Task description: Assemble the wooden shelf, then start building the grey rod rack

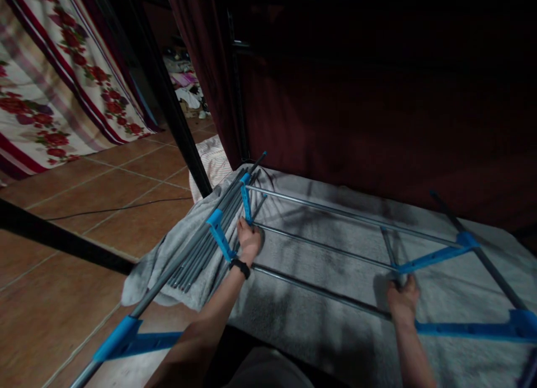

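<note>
A partly assembled rack frame of grey metal tubes and blue plastic brackets lies across a grey towel-like cloth (319, 337). My left hand (249, 239), with a black band at the wrist, closes around the frame at the lower end of a blue bracket (246, 200), where the middle tube (323, 244) meets it. At that tube's other end, my right hand (403, 301) grips the frame by another blue bracket (432, 257). Its fingertips are partly hidden. A rear tube (335, 210) and a front tube (319, 290) run roughly alongside the middle one.
Several loose grey tubes (201, 248) lie bundled on the cloth at left. Black metal posts (168, 91) stand close to the left side. A dark red curtain (335, 125) hangs behind. Beyond the tiled floor (138, 169) is a floral curtain (62, 85); a thin cable crosses the tiles.
</note>
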A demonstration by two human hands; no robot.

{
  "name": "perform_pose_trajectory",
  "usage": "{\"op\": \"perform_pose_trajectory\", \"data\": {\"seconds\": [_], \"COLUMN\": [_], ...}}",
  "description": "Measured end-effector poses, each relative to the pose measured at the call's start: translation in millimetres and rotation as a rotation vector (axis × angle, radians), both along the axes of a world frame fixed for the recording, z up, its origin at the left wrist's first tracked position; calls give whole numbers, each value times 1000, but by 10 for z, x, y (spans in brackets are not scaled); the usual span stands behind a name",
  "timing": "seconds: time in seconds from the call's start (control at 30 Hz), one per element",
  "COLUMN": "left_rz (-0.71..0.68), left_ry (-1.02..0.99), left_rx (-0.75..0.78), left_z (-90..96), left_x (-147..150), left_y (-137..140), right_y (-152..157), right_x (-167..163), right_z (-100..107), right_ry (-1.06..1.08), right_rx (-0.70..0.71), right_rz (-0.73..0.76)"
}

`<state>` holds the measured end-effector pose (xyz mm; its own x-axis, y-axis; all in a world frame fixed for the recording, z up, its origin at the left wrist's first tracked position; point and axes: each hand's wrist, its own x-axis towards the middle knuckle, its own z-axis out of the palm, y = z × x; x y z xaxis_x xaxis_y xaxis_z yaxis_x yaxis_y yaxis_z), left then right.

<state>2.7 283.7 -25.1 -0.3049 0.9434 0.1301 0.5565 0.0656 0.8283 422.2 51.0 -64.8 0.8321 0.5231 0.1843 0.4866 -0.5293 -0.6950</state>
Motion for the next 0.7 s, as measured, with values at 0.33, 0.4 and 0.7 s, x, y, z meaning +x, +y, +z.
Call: {"op": "perform_pose_trajectory", "data": {"seconds": [0.33, 0.4, 0.7], "left_rz": [-464, -470, -507], "left_ry": [252, 250, 76], "left_rx": [236, 289, 873], "left_z": [-46, 171, 1799], "left_x": [-24, 65, 584], "left_y": [-1267, -1258, -875], "right_y": [-632, -664, -650], "right_x": [-983, -1149, -1353], "right_z": [-271, -317, -369], "right_ry": [-514, -587, -714], "right_rx": [72, 53, 19], "right_rz": [522, 521, 643]}}
